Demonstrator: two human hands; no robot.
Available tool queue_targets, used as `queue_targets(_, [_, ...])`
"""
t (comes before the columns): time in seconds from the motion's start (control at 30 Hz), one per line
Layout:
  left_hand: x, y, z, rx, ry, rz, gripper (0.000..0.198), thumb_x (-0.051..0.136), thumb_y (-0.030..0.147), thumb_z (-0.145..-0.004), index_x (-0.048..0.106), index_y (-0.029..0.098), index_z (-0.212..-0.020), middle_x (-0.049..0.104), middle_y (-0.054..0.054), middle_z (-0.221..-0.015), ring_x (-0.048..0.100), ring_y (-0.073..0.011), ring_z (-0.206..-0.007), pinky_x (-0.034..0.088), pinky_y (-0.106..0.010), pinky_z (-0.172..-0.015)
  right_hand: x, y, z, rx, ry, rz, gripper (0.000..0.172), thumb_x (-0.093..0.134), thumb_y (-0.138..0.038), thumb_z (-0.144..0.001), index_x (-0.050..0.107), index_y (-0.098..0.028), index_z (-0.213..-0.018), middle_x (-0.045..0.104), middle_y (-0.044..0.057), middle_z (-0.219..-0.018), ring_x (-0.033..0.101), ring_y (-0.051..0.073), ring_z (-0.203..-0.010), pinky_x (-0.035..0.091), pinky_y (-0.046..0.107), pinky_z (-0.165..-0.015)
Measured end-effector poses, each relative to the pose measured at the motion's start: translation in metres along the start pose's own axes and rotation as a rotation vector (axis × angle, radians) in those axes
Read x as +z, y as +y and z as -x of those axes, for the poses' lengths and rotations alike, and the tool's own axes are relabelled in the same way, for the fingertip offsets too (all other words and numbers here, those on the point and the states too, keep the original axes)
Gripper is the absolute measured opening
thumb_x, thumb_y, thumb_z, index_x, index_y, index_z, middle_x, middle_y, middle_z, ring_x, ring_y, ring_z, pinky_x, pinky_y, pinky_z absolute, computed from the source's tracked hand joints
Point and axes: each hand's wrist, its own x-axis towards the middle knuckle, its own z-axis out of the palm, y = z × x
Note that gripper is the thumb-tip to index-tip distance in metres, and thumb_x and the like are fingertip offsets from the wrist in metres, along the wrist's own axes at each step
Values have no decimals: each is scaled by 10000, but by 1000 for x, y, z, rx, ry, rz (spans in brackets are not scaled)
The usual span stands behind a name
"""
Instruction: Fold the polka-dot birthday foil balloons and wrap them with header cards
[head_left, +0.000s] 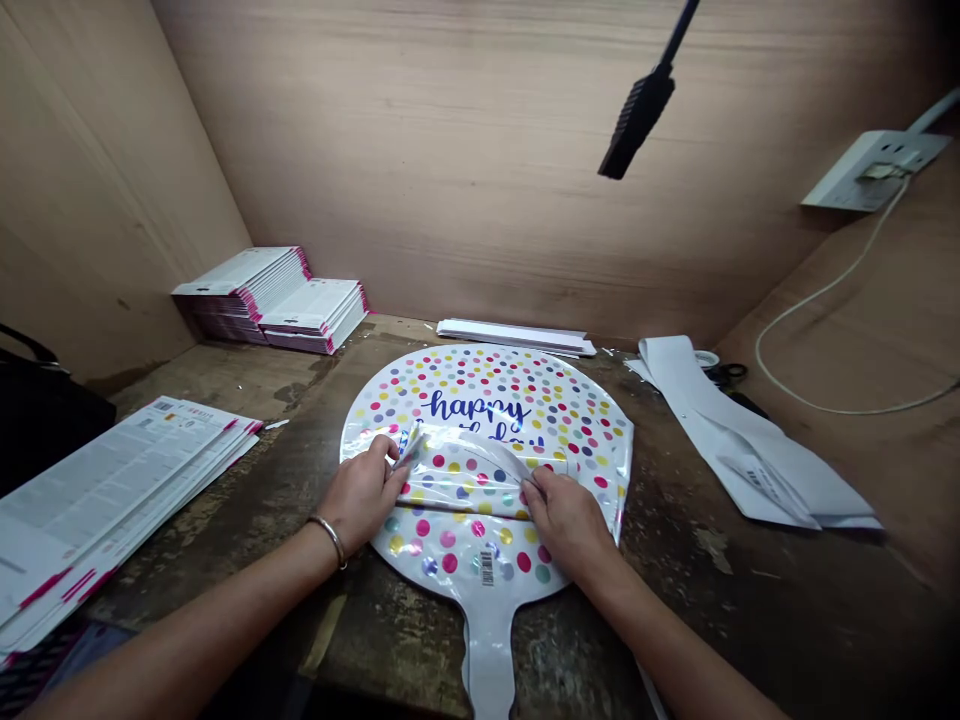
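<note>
A flat white foil balloon (pixel 495 375) with coloured dots and blue "happy" lettering lies on the table, its tail (pixel 489 640) towards me. Across its middle is a folded dotted foil balloon (pixel 465 485), which partly covers the second line of lettering; whether it is a separate piece or a fold of the lower one, I cannot tell. My left hand (pixel 366 492), with a bangle on its wrist, pinches the left end of the fold. At the right end, my right hand (pixel 568 515) grips the fold between thumb and fingers. A barcode sticker (pixel 486 567) shows near the tail.
Stacked printed cards (pixel 300 305) stand at the back left, and more printed sheets (pixel 112 500) lie at the left. White strips (pixel 517 335) rest by the back wall. Paper backing (pixel 720 430) and scissors (pixel 727 374) are at the right; a black connector (pixel 637 120) hangs overhead.
</note>
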Motion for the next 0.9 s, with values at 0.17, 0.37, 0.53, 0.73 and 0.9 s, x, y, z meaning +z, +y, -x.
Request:
queue_targets(0.17, [0, -6, 16, 21, 40, 115, 132, 454, 317, -853, 431, 216, -935, 593, 27, -662, 589, -179, -643, 368, -260, -594, 3, 3, 2, -13, 46, -39, 264, 392, -319, -885, 485, -205, -666, 535, 25, -634, 506, 177, -642, 335, 264, -579])
queue_targets(0.37, [-9, -14, 28, 13, -63, 305, 491, 589, 351, -780, 445, 193, -1222, 634, -6, -821, 605, -182, -766, 455, -302, -715, -10, 20, -1, -125, 24, -483, 193, 461, -317, -865, 600, -206, -791, 643, 44, -824, 593, 198, -819, 459, 317, -726])
queue_targets(0.53, [-11, -22, 26, 275, -8, 282, 106, 557, 279, -793, 610, 188, -779, 643, -59, -897, 582, -202, -874, 460, -325, -772, -26, 34, 6, -342, -107, -574, 177, 510, -149, -790, 641, -226, -881, 621, 65, -1136, 542, 213, -1104, 431, 400, -942])
queue_targets(0.73, [-10, -31, 27, 450, -43, 160, 87, 551, 141, -755, 601, 203, -793, 669, -59, -973, 586, -210, -985, 448, -345, -871, -23, 15, 24, -475, -222, -344, 553, 520, -56, -695, 529, -230, -1219, 541, 67, -1285, 407, 231, -1253, 338, 459, -1044])
queue_targets(0.9, [-19, -37, 29, 521, -181, 70, 231, 476, 142, -823, 614, 246, -975, 640, -38, -1090, 540, -195, -1094, 392, -351, -961, -13, -4, 21, -599, -192, -335, 631, 513, -20, -652, 521, -243, -1243, 555, 44, -1278, 438, 223, -1207, 368, 420, -1008])
